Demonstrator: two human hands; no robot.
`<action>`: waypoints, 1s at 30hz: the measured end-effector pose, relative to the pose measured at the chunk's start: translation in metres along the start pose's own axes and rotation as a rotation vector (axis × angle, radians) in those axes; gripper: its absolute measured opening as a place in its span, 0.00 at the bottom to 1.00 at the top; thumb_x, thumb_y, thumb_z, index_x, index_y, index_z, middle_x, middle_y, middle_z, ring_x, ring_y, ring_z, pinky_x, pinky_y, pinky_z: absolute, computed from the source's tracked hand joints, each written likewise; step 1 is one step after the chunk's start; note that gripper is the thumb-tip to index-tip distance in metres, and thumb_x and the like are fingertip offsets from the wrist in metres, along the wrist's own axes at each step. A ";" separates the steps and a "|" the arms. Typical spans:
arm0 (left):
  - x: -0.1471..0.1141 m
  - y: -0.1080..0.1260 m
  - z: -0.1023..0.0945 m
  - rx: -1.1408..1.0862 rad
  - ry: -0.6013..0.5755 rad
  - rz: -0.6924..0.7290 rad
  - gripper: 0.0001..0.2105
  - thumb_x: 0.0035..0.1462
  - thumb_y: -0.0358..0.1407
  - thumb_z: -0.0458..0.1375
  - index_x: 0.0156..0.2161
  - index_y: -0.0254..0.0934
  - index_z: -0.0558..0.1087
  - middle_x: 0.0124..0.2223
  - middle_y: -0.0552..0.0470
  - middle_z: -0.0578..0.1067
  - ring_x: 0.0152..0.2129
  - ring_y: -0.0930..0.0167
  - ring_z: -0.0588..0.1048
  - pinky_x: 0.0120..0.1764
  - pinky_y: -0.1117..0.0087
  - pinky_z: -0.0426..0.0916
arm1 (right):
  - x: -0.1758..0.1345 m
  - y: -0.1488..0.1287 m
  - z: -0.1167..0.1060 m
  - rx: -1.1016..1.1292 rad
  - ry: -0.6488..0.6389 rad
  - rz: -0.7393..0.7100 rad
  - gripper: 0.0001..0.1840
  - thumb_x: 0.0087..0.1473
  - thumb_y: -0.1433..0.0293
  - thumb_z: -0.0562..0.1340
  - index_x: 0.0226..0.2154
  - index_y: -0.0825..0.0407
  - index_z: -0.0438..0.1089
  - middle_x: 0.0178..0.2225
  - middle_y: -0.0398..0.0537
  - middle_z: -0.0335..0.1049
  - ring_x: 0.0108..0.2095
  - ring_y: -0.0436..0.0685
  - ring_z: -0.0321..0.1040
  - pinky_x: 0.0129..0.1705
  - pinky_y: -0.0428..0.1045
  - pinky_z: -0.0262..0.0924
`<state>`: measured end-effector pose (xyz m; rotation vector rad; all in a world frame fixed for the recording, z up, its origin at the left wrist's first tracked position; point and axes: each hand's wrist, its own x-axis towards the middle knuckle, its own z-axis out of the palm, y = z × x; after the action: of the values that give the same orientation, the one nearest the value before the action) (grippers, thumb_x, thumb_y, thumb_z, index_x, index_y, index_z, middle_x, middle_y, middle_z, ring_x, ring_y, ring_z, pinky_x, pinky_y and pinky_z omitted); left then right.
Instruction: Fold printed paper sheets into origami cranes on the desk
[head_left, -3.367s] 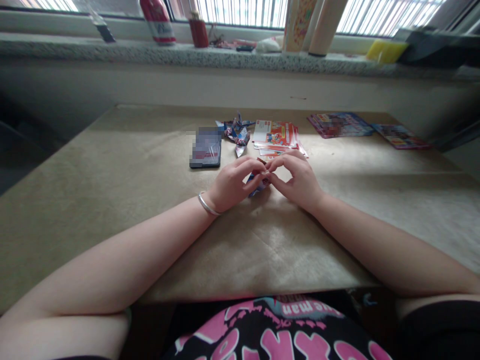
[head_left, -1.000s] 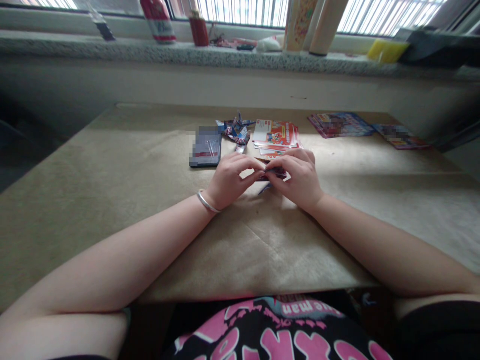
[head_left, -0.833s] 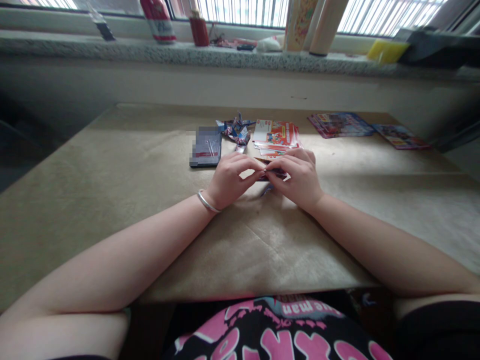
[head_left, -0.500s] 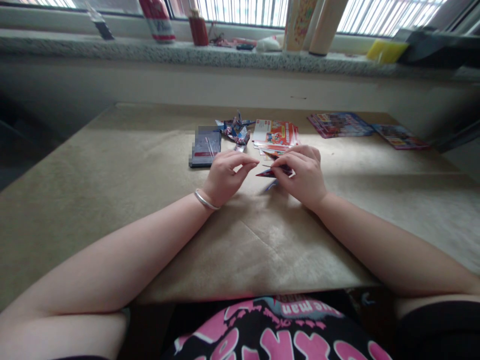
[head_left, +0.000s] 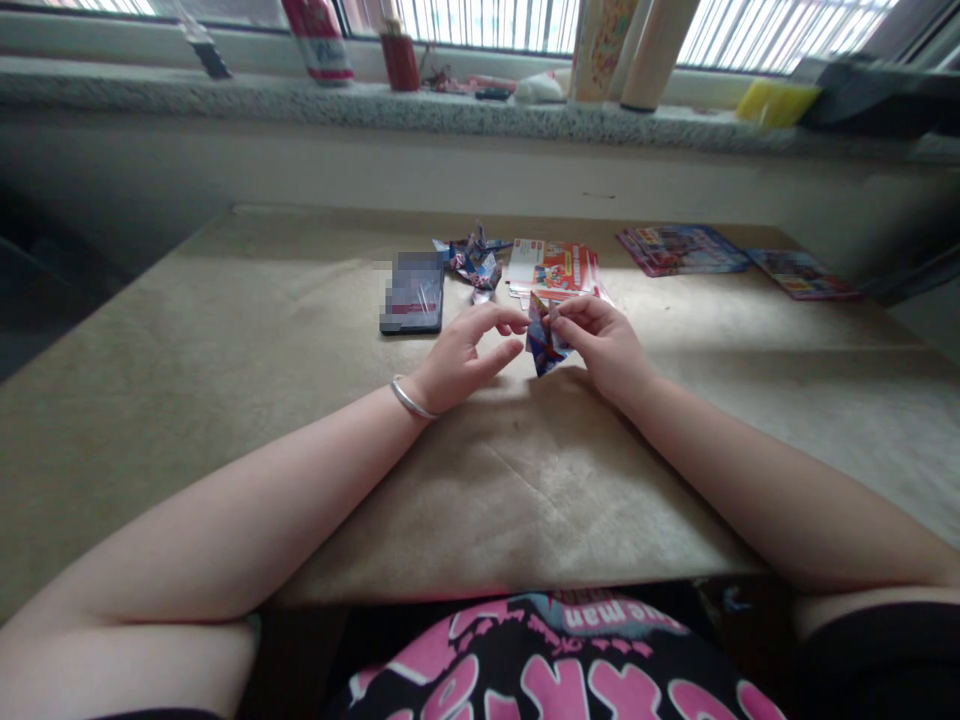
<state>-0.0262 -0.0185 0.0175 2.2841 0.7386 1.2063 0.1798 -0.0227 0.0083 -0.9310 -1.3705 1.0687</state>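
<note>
My right hand [head_left: 609, 345] pinches a folded piece of printed paper [head_left: 543, 348] between thumb and fingers. The paper is blue with red and yellow patches, and pointed at its lower end. To its left is my left hand [head_left: 466, 362], thumb and fingers apart, a silver bangle on the wrist. Its fingertips are at the paper's left edge; whether they touch it I cannot tell. Just beyond lie several folded blue paper pieces [head_left: 477, 262] in a heap. A stack of red and white printed cards [head_left: 555, 266] sits behind my right hand.
A dark phone [head_left: 415, 295] lies on the tan tabletop [head_left: 510, 480], left of the folded pieces. Toward the back right are a pile of printed cards [head_left: 681, 248] and further cards [head_left: 804, 273]. Bottles, a red container [head_left: 400, 62] and a yellow item [head_left: 778, 102] stand on the windowsill.
My left hand has gone from a pinch to parted fingers. The folded paper in my right hand has turned, now showing a broad blue face with its point downward.
</note>
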 end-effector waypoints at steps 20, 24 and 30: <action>-0.001 -0.011 0.018 -0.304 0.048 -0.235 0.07 0.58 0.34 0.59 0.42 0.37 0.70 0.35 0.52 0.74 0.25 0.76 0.74 0.27 0.75 0.71 | -0.003 0.003 0.012 0.027 -0.072 0.042 0.25 0.39 0.52 0.73 0.34 0.46 0.66 0.32 0.40 0.73 0.34 0.52 0.72 0.41 0.51 0.70; -0.001 -0.014 0.022 -0.409 0.032 -0.239 0.08 0.58 0.34 0.60 0.42 0.38 0.67 0.34 0.53 0.74 0.28 0.75 0.75 0.31 0.74 0.72 | -0.004 0.007 0.013 0.039 -0.067 0.075 0.22 0.40 0.52 0.72 0.31 0.47 0.67 0.29 0.40 0.73 0.31 0.51 0.71 0.38 0.51 0.70; 0.001 -0.008 0.017 -0.395 0.038 -0.264 0.11 0.61 0.43 0.59 0.39 0.38 0.67 0.31 0.55 0.72 0.26 0.76 0.72 0.29 0.76 0.70 | -0.004 0.006 0.015 0.040 -0.063 0.092 0.22 0.40 0.53 0.72 0.29 0.48 0.66 0.28 0.40 0.72 0.30 0.51 0.71 0.38 0.50 0.70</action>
<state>-0.0137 -0.0141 0.0044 1.7875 0.7155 1.1546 0.1652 -0.0263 0.0018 -0.9448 -1.3637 1.2000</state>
